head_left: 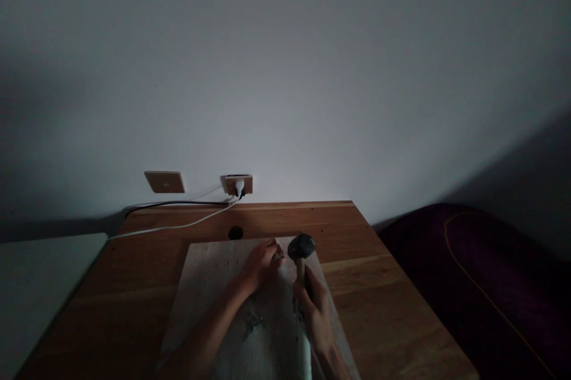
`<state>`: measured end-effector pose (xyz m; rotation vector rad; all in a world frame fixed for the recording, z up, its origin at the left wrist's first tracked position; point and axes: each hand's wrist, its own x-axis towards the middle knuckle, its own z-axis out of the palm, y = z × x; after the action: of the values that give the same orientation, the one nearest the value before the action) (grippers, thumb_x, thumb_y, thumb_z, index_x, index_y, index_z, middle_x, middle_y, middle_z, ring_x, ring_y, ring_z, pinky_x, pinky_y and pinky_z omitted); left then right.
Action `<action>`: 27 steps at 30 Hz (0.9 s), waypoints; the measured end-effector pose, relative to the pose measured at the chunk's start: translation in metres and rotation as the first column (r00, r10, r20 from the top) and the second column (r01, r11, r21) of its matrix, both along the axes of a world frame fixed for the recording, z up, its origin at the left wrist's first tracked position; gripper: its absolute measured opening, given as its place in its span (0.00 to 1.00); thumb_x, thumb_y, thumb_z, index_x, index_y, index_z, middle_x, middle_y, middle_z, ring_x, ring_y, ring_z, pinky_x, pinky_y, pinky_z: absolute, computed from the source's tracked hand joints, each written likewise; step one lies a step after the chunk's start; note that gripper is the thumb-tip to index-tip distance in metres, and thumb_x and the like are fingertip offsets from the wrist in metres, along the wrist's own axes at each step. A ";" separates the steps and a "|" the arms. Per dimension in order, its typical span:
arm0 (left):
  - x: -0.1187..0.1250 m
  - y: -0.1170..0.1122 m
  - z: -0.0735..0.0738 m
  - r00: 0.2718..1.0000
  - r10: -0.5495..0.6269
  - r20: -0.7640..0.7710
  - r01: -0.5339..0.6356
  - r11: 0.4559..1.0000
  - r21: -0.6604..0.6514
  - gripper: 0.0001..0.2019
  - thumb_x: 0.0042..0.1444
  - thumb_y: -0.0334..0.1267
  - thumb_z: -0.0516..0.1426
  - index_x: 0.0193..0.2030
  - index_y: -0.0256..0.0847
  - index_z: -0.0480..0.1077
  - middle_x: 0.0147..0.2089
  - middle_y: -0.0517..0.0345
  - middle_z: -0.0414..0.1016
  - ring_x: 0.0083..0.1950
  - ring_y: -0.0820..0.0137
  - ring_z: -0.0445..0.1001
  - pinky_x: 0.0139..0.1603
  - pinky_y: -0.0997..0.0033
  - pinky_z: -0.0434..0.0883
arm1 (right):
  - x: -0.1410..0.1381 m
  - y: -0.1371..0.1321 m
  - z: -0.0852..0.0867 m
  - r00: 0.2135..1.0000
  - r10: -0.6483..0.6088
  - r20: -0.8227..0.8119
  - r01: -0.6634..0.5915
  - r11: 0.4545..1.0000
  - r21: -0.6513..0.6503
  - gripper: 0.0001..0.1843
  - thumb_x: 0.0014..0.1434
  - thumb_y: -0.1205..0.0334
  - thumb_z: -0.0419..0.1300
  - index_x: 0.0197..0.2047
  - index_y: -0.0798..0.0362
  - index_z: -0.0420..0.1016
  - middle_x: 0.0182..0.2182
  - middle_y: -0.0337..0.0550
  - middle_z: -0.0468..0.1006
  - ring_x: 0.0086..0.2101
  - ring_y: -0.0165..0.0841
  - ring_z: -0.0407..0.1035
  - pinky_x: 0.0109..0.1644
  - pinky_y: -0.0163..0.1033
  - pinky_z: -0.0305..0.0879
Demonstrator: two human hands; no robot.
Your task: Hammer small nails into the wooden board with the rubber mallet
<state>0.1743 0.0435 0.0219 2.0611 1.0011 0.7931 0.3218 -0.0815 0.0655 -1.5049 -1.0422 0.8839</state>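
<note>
Within right hand [317, 311]: hammer [300, 272], dark head [301, 246] near left hand [262, 262].

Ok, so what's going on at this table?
Someone is at work over a board on the wooden table. Their right hand grips a hammer by its handle, with the dark head near the board's far edge. Their left hand is just left of that head, over the board; it's too dim to tell what its fingertips hold, if anything. Some small metal bits lie on the board between the arms.
</note>
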 end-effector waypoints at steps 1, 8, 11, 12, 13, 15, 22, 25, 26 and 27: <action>0.000 -0.001 0.001 1.000 -0.006 -0.005 0.006 1.000 -0.010 0.13 0.66 0.45 0.54 0.38 0.40 0.75 0.41 0.52 0.76 0.43 0.61 0.76 0.50 0.62 0.71 | 0.000 0.000 -0.001 1.000 0.014 -0.002 -0.014 1.000 -0.002 0.29 0.58 0.46 0.63 0.58 0.53 0.81 0.49 0.48 0.85 0.49 0.47 0.77 0.54 0.45 0.73; 0.000 -0.003 0.002 1.000 0.015 0.016 -0.015 1.000 -0.010 0.31 0.56 0.49 0.65 0.65 0.46 0.66 0.62 0.48 0.71 0.59 0.55 0.74 0.61 0.57 0.71 | -0.002 0.003 0.000 0.992 0.121 0.029 -0.120 0.992 -0.029 0.25 0.60 0.49 0.63 0.56 0.52 0.82 0.50 0.47 0.85 0.48 0.44 0.77 0.51 0.41 0.73; 0.000 -0.002 0.002 1.000 0.003 0.023 -0.002 1.000 -0.023 0.32 0.56 0.47 0.65 0.66 0.44 0.64 0.64 0.46 0.69 0.60 0.53 0.74 0.63 0.55 0.71 | -0.003 0.003 0.001 0.992 0.123 0.031 -0.123 0.992 -0.007 0.25 0.61 0.50 0.62 0.57 0.53 0.82 0.49 0.47 0.85 0.44 0.43 0.77 0.48 0.40 0.73; 0.000 -0.003 0.003 1.000 -0.002 0.020 0.002 1.000 -0.025 0.31 0.56 0.46 0.65 0.65 0.44 0.65 0.63 0.46 0.69 0.60 0.53 0.74 0.63 0.55 0.71 | -0.003 0.003 0.002 0.993 0.117 0.033 -0.117 0.993 0.000 0.25 0.61 0.51 0.62 0.58 0.53 0.82 0.48 0.48 0.85 0.44 0.44 0.78 0.47 0.41 0.73; 0.001 -0.003 0.005 1.000 0.000 0.013 0.001 1.000 -0.027 0.30 0.56 0.44 0.65 0.65 0.43 0.65 0.63 0.46 0.70 0.60 0.54 0.74 0.63 0.54 0.71 | -0.004 0.003 0.002 0.992 0.121 0.038 -0.121 0.993 0.002 0.25 0.61 0.51 0.62 0.58 0.53 0.82 0.47 0.48 0.85 0.44 0.44 0.78 0.47 0.41 0.73; 0.001 -0.004 0.009 1.000 0.014 -0.013 -0.014 0.999 -0.035 0.28 0.56 0.39 0.63 0.64 0.44 0.66 0.62 0.47 0.70 0.59 0.54 0.74 0.62 0.55 0.71 | -0.005 0.003 0.003 0.988 0.146 0.049 -0.146 0.989 -0.013 0.25 0.61 0.53 0.62 0.59 0.54 0.81 0.44 0.47 0.85 0.44 0.45 0.78 0.47 0.41 0.73; 0.003 -0.006 0.019 0.998 0.021 -0.057 -0.024 0.999 -0.047 0.19 0.55 0.32 0.60 0.55 0.43 0.72 0.56 0.49 0.72 0.54 0.58 0.76 0.58 0.59 0.72 | -0.006 0.000 0.004 0.984 0.177 0.020 -0.177 0.984 -0.035 0.26 0.60 0.53 0.63 0.59 0.54 0.81 0.48 0.48 0.85 0.47 0.44 0.77 0.47 0.39 0.73; 0.002 -0.006 0.016 0.998 0.022 -0.062 -0.025 0.998 -0.049 0.16 0.56 0.34 0.61 0.52 0.42 0.73 0.54 0.50 0.73 0.52 0.59 0.76 0.57 0.59 0.72 | -0.007 -0.002 0.003 0.993 0.121 0.003 -0.121 0.992 -0.046 0.26 0.60 0.50 0.62 0.58 0.53 0.81 0.51 0.49 0.84 0.48 0.45 0.77 0.51 0.42 0.72; 0.002 -0.006 0.015 0.998 0.027 -0.062 -0.030 0.998 -0.050 0.14 0.58 0.36 0.61 0.51 0.42 0.74 0.54 0.50 0.73 0.51 0.60 0.76 0.57 0.59 0.72 | -0.006 -0.002 0.002 0.997 0.076 0.004 -0.076 0.996 -0.045 0.27 0.60 0.48 0.63 0.58 0.53 0.81 0.51 0.49 0.85 0.49 0.46 0.77 0.53 0.43 0.72; 0.001 -0.006 0.013 0.998 0.030 -0.062 -0.034 0.998 -0.049 0.12 0.59 0.38 0.61 0.50 0.42 0.74 0.53 0.50 0.73 0.51 0.60 0.76 0.56 0.60 0.72 | -0.006 -0.003 0.002 1.000 0.026 0.009 -0.026 0.999 -0.042 0.28 0.59 0.46 0.64 0.57 0.53 0.82 0.50 0.49 0.85 0.49 0.47 0.77 0.55 0.45 0.72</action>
<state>0.1756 0.0379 0.0352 2.0420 1.0794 0.7177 0.3162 -0.0843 0.0671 -1.5346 -1.0580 0.9230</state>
